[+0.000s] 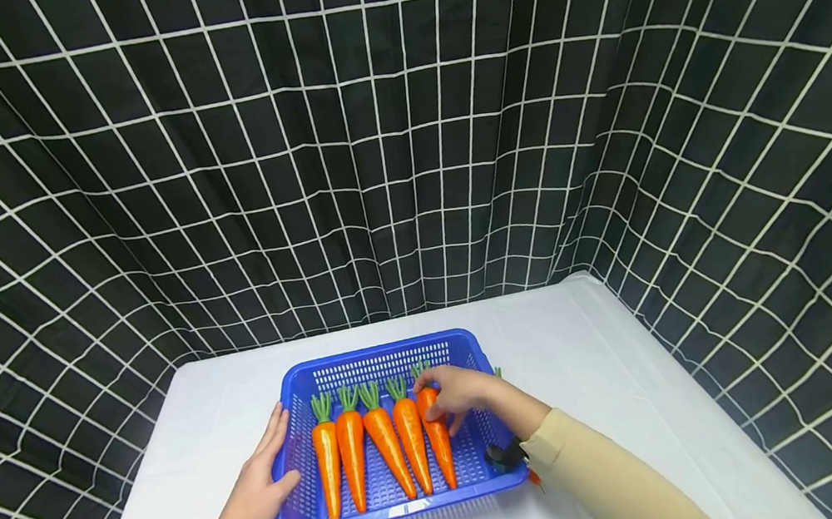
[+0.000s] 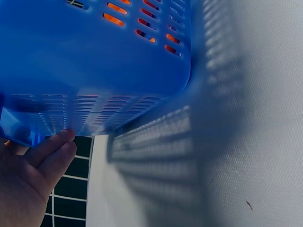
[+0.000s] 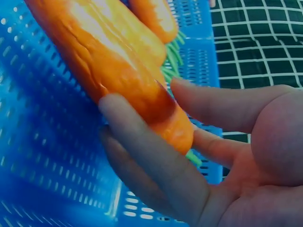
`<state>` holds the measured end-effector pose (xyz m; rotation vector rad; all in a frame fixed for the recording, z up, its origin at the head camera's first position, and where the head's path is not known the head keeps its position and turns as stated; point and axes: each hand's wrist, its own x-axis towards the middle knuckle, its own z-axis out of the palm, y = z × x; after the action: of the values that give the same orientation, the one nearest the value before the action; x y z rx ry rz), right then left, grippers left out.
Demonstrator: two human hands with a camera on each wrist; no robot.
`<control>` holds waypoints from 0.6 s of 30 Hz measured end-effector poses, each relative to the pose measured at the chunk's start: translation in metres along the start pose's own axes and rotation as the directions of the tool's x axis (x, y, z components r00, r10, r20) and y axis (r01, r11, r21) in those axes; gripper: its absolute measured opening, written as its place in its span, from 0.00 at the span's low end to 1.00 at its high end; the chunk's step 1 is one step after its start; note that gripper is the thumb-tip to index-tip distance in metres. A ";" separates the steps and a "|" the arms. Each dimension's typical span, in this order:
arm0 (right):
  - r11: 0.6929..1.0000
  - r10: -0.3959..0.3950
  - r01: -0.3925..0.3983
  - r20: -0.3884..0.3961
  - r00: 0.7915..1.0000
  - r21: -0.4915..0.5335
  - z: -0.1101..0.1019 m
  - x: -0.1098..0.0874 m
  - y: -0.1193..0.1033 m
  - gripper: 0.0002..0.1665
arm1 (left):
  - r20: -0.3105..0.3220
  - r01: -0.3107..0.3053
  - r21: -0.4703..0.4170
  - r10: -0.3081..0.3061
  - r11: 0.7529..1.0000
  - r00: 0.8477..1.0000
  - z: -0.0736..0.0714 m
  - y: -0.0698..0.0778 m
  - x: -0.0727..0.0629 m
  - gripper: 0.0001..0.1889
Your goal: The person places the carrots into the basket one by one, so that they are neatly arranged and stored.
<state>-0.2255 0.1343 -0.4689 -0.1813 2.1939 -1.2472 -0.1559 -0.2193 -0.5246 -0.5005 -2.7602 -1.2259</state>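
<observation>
A blue plastic basket (image 1: 398,509) with slotted walls holds several orange carrots with green tops, lying side by side. My left hand (image 1: 262,476) holds the basket's left side, its thumb over the rim and its fingers against the outer wall. In the left wrist view, the fingers (image 2: 59,150) lie nearly straight at that wall. My right hand (image 1: 461,390) reaches inside and grips the rightmost carrot (image 1: 440,445) near its thick upper end. In the right wrist view, thumb and fingers lie on either side of this carrot (image 3: 109,61).
Outside the basket's right wall lies another carrot (image 1: 534,479), mostly hidden under the right forearm. A black camera (image 1: 505,455) sits at the right wrist. The white table (image 1: 566,337) is bounded by a dark curtain (image 1: 392,170) with a white grid.
</observation>
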 end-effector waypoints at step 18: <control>0.987 0.000 -0.022 -0.138 0.990 -0.156 -0.009 -0.008 -0.008 0.33 | 0.009 0.024 0.013 -0.024 1.000 1.000 0.000 0.001 0.000 0.47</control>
<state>-0.2255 0.1397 -0.4553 -0.1496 2.4109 -1.1097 -0.1560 -0.2189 -0.5234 -0.4747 -2.7871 -1.2132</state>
